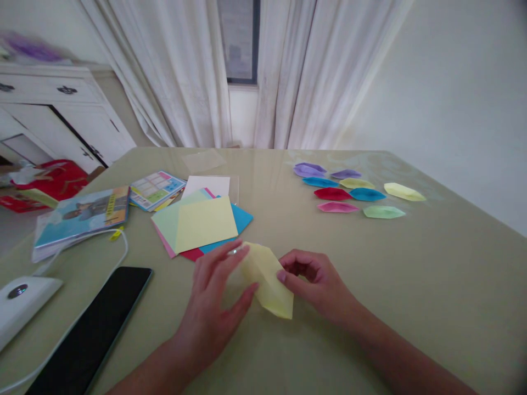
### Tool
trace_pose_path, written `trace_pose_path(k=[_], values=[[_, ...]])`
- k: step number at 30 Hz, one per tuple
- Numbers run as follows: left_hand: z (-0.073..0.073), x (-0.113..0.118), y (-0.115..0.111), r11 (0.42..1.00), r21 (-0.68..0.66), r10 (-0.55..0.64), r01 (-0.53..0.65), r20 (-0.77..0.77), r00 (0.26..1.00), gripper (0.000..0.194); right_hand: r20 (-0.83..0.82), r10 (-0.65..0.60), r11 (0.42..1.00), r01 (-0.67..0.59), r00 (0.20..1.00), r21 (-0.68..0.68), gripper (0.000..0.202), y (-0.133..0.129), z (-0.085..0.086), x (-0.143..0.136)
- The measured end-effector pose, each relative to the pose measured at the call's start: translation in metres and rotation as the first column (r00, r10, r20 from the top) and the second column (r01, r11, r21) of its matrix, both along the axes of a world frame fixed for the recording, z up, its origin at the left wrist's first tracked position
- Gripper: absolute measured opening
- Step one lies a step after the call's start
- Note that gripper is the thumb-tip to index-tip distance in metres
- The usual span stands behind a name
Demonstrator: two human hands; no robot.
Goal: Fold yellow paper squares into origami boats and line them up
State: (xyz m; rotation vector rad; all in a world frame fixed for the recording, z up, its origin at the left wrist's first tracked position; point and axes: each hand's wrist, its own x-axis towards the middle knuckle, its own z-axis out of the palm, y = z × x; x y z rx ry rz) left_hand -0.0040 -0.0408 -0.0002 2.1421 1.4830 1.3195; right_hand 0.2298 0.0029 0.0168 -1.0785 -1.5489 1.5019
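Note:
A pale yellow folded paper [269, 280], creased into an angular shape, is between my two hands over the near part of the table. My right hand [315, 277] pinches its right edge, with the thumb on top and the fingers curled behind. My left hand [218, 296] is at the paper's left side, its fingers spread. The index fingertip and thumb tip meet the paper's left edge. Just beyond the left hand lies a fanned stack of coloured paper sheets [208, 225], a yellow one on top.
Several folded paper pieces [331, 193] in various colours lie at the back right. On the left are a black phone [93, 329], a white device [24, 307] with a cable [125, 247], a picture book [84, 216] and printed cards [156, 189]. Curtains [177, 71] hang beyond the table.

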Motion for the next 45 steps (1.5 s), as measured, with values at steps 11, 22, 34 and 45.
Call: trace_pose_path(k=[11, 22, 34, 45], values=[[-0.001, -0.001, -0.001, 0.968, -0.088, -0.238, 0.235, -0.018, 0.971, 0.026, -0.323, 0.089, 0.964, -0.163, 0.942, -0.209, 0.021, -0.006, 0.007, -0.004], [0.010, -0.007, 0.004, 0.940, -0.278, -0.129, 0.197, 0.245, 0.961, 0.013, -0.350, 0.055, 0.981, -0.115, 0.935, -0.154, 0.019, 0.000, 0.001, 0.004], [0.009, -0.006, 0.005, 0.916, -0.341, -0.102, 0.211, 0.311, 0.945, 0.013, -0.375, 0.135, 0.988, -0.151, 0.917, -0.013, 0.024, -0.002, 0.007, 0.003], [0.007, -0.004, 0.006, 0.883, -0.438, 0.020, 0.171, 0.399, 0.917, 0.016, -0.278, 0.209, 0.978, -0.195, 0.938, 0.076, 0.017, 0.002, 0.005, 0.007]])
